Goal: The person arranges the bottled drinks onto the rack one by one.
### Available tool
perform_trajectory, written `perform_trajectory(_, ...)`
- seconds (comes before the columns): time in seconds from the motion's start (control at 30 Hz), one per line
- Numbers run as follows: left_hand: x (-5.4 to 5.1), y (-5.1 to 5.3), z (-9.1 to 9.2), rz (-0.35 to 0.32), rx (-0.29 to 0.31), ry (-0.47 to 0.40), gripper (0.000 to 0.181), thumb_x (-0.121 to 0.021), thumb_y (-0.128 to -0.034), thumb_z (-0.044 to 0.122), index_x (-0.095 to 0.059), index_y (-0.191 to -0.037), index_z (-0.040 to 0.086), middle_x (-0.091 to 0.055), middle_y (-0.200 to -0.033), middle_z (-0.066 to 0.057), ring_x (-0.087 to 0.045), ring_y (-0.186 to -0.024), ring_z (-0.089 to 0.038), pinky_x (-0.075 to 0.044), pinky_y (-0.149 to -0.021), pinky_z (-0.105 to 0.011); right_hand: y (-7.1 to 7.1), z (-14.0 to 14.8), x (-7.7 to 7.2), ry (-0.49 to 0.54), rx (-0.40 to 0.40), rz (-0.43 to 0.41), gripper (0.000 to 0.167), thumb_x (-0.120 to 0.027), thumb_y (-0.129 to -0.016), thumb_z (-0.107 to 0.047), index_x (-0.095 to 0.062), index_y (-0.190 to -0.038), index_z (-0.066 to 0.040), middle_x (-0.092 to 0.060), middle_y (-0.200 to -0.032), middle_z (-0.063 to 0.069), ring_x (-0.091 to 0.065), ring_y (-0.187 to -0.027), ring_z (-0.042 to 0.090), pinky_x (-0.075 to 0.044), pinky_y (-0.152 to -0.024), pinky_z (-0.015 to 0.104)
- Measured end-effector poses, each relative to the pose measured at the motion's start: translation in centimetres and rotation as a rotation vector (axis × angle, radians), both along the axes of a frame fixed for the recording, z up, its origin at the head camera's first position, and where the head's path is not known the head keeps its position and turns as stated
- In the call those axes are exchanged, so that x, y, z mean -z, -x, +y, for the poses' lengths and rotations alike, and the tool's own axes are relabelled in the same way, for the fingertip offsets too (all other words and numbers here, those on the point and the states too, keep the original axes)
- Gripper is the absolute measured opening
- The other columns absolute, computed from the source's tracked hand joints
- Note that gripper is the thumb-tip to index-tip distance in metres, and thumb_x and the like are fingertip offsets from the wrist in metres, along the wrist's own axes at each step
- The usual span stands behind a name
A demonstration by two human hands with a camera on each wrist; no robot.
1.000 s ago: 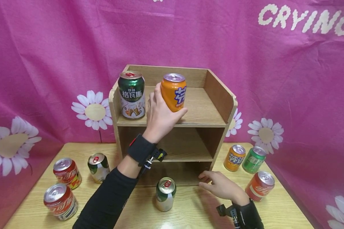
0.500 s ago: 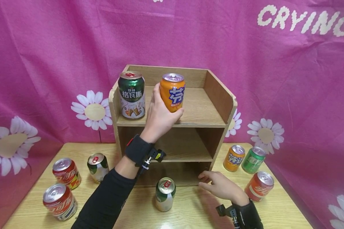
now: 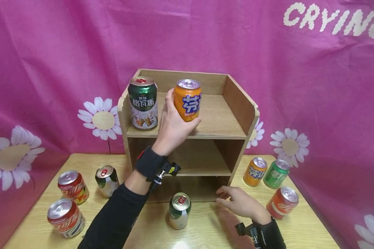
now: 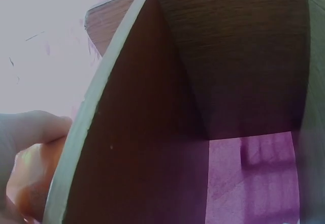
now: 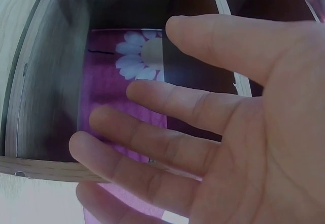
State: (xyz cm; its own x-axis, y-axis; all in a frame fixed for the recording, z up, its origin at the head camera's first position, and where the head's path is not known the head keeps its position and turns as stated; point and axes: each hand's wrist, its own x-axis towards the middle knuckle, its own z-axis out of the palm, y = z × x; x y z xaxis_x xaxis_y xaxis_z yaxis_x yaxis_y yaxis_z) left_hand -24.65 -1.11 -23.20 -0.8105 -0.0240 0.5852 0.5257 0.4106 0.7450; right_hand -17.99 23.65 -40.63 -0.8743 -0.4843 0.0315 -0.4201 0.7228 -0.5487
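My left hand (image 3: 176, 126) grips an orange soda can (image 3: 188, 100) at the top shelf of a small wooden shelf unit (image 3: 190, 136). The can is upright; whether its base touches the board is hidden by the hand. To its left on that shelf stands a green and white kvass can (image 3: 143, 103). My right hand (image 3: 240, 202) holds nothing, its fingers loosely bent near the lower right of the unit. In the right wrist view the fingers (image 5: 167, 97) are spread before the lower compartment. A second green and white can (image 3: 180, 211) stands on the table between my arms.
On the table's left stand two red cola cans (image 3: 73, 188) and a green and white can (image 3: 107, 181). To the right are an orange can (image 3: 255, 172), a green can (image 3: 276, 174) and a red can (image 3: 282, 203). A pink cloth (image 3: 187, 34) hangs behind.
The orange can in my left hand has turned, bringing more of its label to the front, and has shifted slightly left. The right hand stays where it was.
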Motion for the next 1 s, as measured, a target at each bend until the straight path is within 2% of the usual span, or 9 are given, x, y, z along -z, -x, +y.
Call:
perform_trajectory(0.17, 0.0, 0.0, 0.4, -0.013, 0.057, -0.022, 0.099, -0.082, -0.0716, 0.021, -0.016, -0.146, 0.015, -0.045, -0.126, -0.012, -0.051, -0.11, -0.024, -0.043, -0.092, -0.039, -0.2, 0.2, 0.1, 0.007, 0.005, 0.016, 0.026, -0.061, -0.092, -0.028, -0.063, -0.107, -0.006, -0.066, -0.092, -0.002, -0.062, -0.085, 0.015, -0.051, -0.075, 0.035)
perform_trajectory(0.23, 0.0, 0.1, 0.6, -0.027, 0.045, -0.003, 0.101, -0.082, -0.0711, 0.026, -0.016, -0.147, 0.015, -0.044, -0.127, -0.011, -0.049, -0.112, -0.023, -0.041, -0.094, -0.039, -0.3, 0.4, 0.2, 0.004, 0.006, 0.016, 0.025, -0.062, -0.092, -0.025, -0.063, -0.107, -0.006, -0.066, -0.092, -0.002, -0.062, -0.085, 0.015, -0.051, -0.076, 0.037)
perform_trajectory(0.37, 0.1, 0.0, 0.9, -0.045, -0.04, 0.058, 0.106, -0.084, -0.0681, 0.038, -0.017, -0.147, 0.013, -0.042, -0.129, -0.01, -0.044, -0.116, -0.022, -0.038, -0.096, -0.039, -0.4, 0.6, 0.3, 0.009, 0.001, 0.005, 0.025, -0.061, -0.093, -0.025, -0.063, -0.108, -0.005, -0.065, -0.094, -0.002, -0.062, -0.087, 0.016, -0.051, -0.078, 0.041)
perform_trajectory(0.5, 0.1, 0.0, 0.8, -0.04, -0.093, 0.087, 0.106, -0.084, -0.0681, 0.038, -0.019, -0.147, 0.012, -0.041, -0.128, -0.012, -0.041, -0.115, -0.023, -0.037, -0.095, -0.041, -0.2, 0.7, 0.3, 0.015, -0.011, 0.013, 0.025, -0.061, -0.092, -0.026, -0.063, -0.107, -0.006, -0.065, -0.094, -0.003, -0.062, -0.087, 0.014, -0.051, -0.077, 0.039)
perform_trajectory(0.73, 0.0, 0.0, 0.5, -0.052, -0.051, 0.067, 0.101, -0.082, -0.0708, 0.035, -0.019, -0.147, 0.013, -0.04, -0.131, -0.011, -0.042, -0.119, -0.024, -0.036, -0.099, -0.043, -0.2, 0.7, 0.0, 0.026, -0.005, 0.013, 0.025, -0.061, -0.092, -0.026, -0.063, -0.108, -0.006, -0.065, -0.094, -0.003, -0.062, -0.087, 0.014, -0.051, -0.077, 0.04)
perform_trajectory(1.0, -0.1, -0.2, -0.1, -0.055, -0.062, 0.056, 0.099, -0.081, -0.0724, 0.031, -0.018, -0.147, 0.013, -0.04, -0.13, -0.011, -0.044, -0.117, -0.024, -0.037, -0.097, -0.043, -0.1, 0.2, 0.0, 0.035, -0.032, 0.039, 0.022, -0.062, -0.092, -0.025, -0.063, -0.105, -0.007, -0.066, -0.092, -0.003, -0.062, -0.085, 0.013, -0.052, -0.076, 0.037)
